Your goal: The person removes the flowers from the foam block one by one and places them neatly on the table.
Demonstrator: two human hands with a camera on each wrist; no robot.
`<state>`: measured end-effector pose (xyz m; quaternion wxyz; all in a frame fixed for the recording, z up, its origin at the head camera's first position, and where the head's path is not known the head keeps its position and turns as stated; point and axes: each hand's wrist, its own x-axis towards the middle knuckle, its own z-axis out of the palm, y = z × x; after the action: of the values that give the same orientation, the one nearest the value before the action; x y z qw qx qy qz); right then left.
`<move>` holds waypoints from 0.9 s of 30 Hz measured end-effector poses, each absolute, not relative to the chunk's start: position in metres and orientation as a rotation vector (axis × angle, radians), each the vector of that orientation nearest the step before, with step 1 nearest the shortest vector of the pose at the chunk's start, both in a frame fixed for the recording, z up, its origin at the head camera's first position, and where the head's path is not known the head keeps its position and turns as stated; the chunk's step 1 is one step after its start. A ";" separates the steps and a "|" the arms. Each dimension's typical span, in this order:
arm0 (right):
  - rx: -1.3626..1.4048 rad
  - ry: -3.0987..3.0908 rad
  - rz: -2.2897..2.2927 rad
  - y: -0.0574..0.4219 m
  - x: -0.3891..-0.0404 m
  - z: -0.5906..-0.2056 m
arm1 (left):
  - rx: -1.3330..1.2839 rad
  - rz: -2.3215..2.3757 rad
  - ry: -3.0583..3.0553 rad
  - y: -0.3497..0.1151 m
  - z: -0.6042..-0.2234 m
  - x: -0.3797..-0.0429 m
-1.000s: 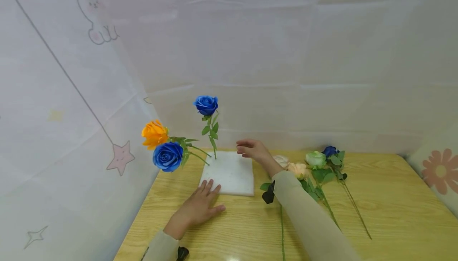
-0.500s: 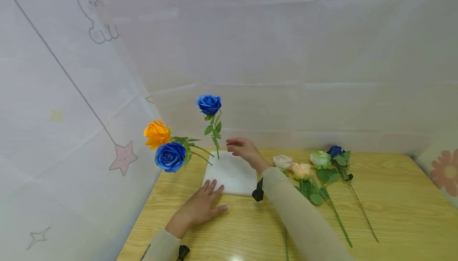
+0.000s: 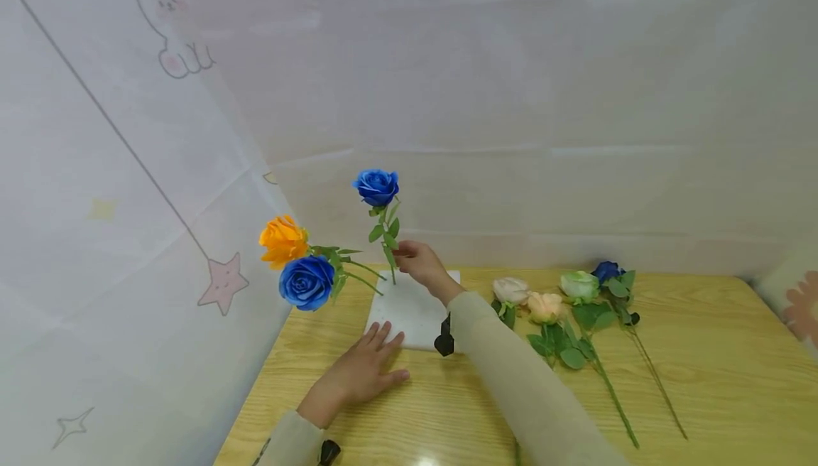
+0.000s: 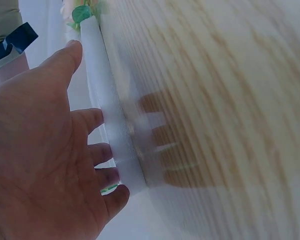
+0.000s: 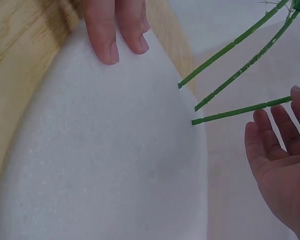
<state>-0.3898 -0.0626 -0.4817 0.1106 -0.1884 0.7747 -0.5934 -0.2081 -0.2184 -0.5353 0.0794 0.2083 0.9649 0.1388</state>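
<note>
Resting spread fingertips of left hand (image 3: pixel 361 374) on near edge of white foam block (image 3: pixel 418 313), flat on table (image 3: pixel 422 409); gripping nothing there. Have right hand (image 3: pixel 418 263) at stem of upright blue rose (image 3: pixel 377 187), planted in block's far left corner. Can't tell if pinching that stem or just touching. See orange rose (image 3: pixel 284 241) and second blue rose (image 3: pixel 307 283) leaning left from same corner. Also see white rose (image 3: pixel 510 290), peach rose (image 3: pixel 545 307), green rose (image 3: pixel 580 285) lying right of block.
</note>
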 end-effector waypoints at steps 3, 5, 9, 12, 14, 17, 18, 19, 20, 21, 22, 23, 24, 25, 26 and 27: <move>-0.530 2.292 -1.725 -0.067 -0.389 -0.485 | 0.631 0.411 2.896 -0.219 -0.537 -0.209; -0.530 2.294 -1.720 -0.069 -0.389 -0.487 | 0.635 0.399 2.904 -0.219 -0.539 -0.209; -0.529 2.297 -1.714 -0.072 -0.387 -0.491 | 0.642 0.384 2.917 -0.219 -0.541 -0.209; -0.516 2.291 -1.707 -0.073 -0.388 -0.496 | 0.647 0.381 2.919 -0.219 -0.540 -0.209; -0.499 2.291 -1.696 -0.073 -0.390 -0.500 | 0.650 0.382 2.920 -0.219 -0.540 -0.209; -0.480 2.281 -1.688 -0.072 -0.393 -0.504 | 0.648 0.368 2.919 -0.217 -0.540 -0.208; -0.476 2.282 -1.685 -0.072 -0.393 -0.505 | 0.646 0.368 2.917 -0.217 -0.539 -0.208; -0.477 2.268 -1.694 -0.072 -0.394 -0.505 | 0.644 0.369 2.916 -0.217 -0.539 -0.208; -0.480 2.245 -1.713 -0.072 -0.394 -0.505 | 0.641 0.365 2.915 -0.217 -0.538 -0.208; -0.487 2.223 -1.732 -0.073 -0.395 -0.504 | 0.640 0.363 2.914 -0.217 -0.538 -0.208; -0.496 2.210 -1.747 -0.073 -0.396 -0.504 | 0.637 0.364 2.912 -0.217 -0.537 -0.208; -0.508 2.198 -1.765 -0.074 -0.396 -0.503 | 0.637 0.361 2.911 -0.217 -0.537 -0.209; -0.521 2.187 -1.779 -0.074 -0.397 -0.502 | 0.637 0.364 2.910 -0.217 -0.537 -0.209; -0.532 2.183 -1.789 -0.075 -0.397 -0.501 | 0.633 0.368 2.909 -0.217 -0.536 -0.210; -0.541 2.182 -1.796 -0.075 -0.397 -0.499 | 0.631 0.368 2.907 -0.217 -0.536 -0.210; -0.548 2.195 -1.791 -0.076 -0.398 -0.498 | 0.627 0.371 2.904 -0.217 -0.536 -0.211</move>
<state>-0.3975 -0.0756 -0.4980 0.1277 -0.1883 0.7544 -0.6158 -0.2108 -0.2170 -0.5359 0.0739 0.2090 0.9673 0.1236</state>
